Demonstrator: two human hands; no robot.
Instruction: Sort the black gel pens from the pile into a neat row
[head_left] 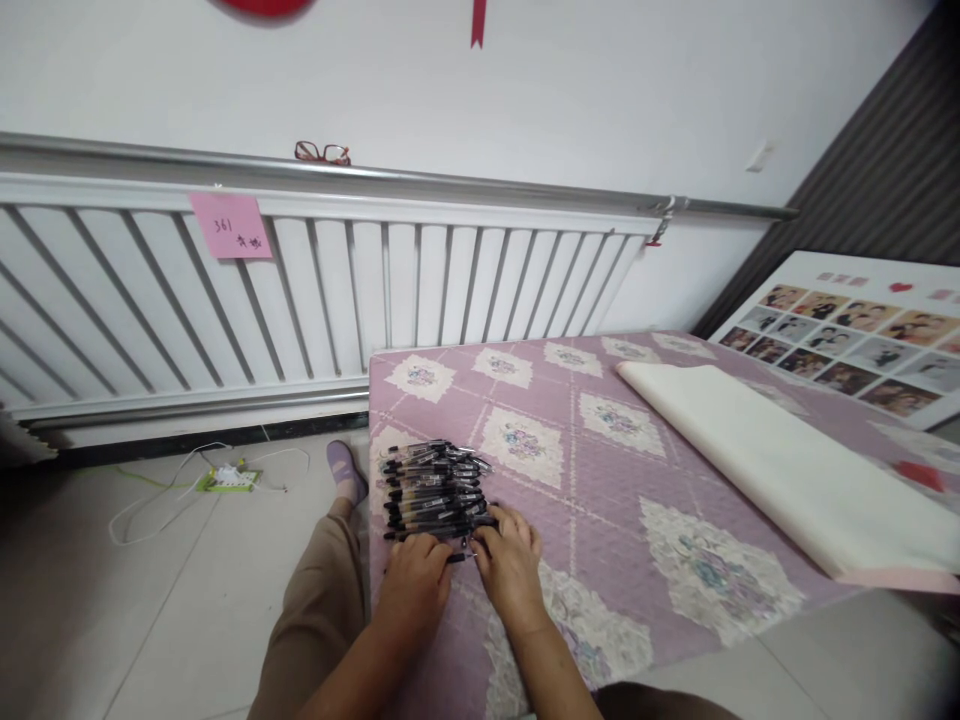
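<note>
A heap of black-and-clear pens (435, 490) lies on the pink-purple patterned cover (525, 400), most of them pointing left to right. My left hand (416, 578) is closed just in front of the heap, around a pen (456, 558) whose dark end sticks out to the right between the hands. The rest of that pen is hidden under my fingers. Close on its right, my right hand (511, 565) has thumb and fingertips pinched near the pen's tip, at the heap's front right edge. What this hand holds is too small to make out.
A cream folded sheet (765, 450) lies to the right, with a photo board (840, 335) behind it. A white radiator (450, 280) runs along the wall, glasses (322, 153) on its pipe. On the floor at left is a power strip (229, 480) with cords.
</note>
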